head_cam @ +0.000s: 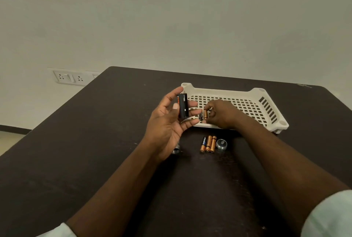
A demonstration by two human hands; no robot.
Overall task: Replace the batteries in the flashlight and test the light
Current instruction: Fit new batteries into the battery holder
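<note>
Mid-reload: left hand (171,122) grips the battery holder (183,108), right hand (219,114) at its 3 o'clock pinches two batteries (203,115), which next likely need seating by polarity.

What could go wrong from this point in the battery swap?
1. The right hand pinches a battery over the white basket; a slip could send it rolling into the basket.
2. Three batteries lie side by side on the table, so old and new cells could get mixed.
3. The left hand holds the black battery holder loosely between its fingers; pushing a cell in may dislodge it.
</note>
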